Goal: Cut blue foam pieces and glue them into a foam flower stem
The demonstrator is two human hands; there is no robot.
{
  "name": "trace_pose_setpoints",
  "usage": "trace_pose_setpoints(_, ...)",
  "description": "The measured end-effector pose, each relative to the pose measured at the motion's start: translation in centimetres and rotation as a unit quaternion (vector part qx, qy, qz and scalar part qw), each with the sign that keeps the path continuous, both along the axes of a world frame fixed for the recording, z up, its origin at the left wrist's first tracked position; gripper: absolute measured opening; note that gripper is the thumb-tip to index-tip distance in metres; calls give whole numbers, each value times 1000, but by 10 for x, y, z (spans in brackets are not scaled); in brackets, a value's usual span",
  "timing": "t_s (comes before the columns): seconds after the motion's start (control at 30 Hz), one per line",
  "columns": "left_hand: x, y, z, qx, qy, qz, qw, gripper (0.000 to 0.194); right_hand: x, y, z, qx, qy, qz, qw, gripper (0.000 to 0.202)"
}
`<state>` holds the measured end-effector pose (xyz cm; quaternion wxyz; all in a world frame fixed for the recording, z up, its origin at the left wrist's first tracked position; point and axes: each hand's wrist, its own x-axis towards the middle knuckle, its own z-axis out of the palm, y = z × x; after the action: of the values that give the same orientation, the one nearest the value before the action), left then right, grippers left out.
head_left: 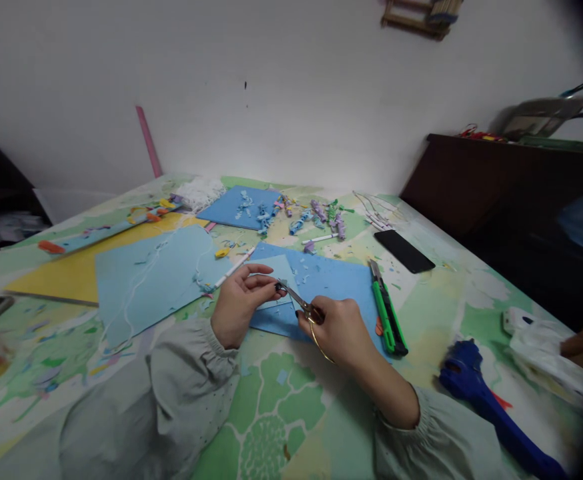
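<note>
My right hand (pixel 339 327) grips a small pair of scissors (pixel 299 301) with gold-coloured handles, their blades pointing up and left. At the blade tips, my left hand (pixel 244 293) has thumb and fingers pinched together. Whatever sits in that pinch is small and dark, and I cannot make it out. Beneath both hands lies a light blue square (pixel 282 270) on a larger blue sheet (pixel 341 277). A white stick (pixel 235 267) rests just beyond my left hand. Right of the blue sheet is a green utility knife (pixel 388 310) with its blade showing.
A black phone (pixel 404 251) and a blue glue gun (pixel 486 393) lie to the right. Light blue (pixel 156 273) and yellow (pixel 61 273) sheets spread out on the left. Curled foam pieces (pixel 316 213) and scraps litter the back, near a blue sheet (pixel 236 207).
</note>
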<state>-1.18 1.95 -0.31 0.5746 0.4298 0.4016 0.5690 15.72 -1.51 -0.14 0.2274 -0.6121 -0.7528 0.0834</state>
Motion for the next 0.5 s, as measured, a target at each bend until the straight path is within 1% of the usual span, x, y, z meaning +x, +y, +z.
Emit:
trace_pose_setpoints(0.17, 0, 0, -1, 2, -2, 9, 1000, 38, 0, 1, 0, 2, -5, -2, 1000, 20)
trace_pose_setpoints(0.33, 0, -1, 2, -5, -5, 6, 1000, 38, -1, 0, 1, 4, 0, 3, 1000, 21)
trace_pose_setpoints(0.5, 0, -2, 5, -14, -15, -3, 1000, 39, -1, 0, 3, -16, 35, 13, 999, 24)
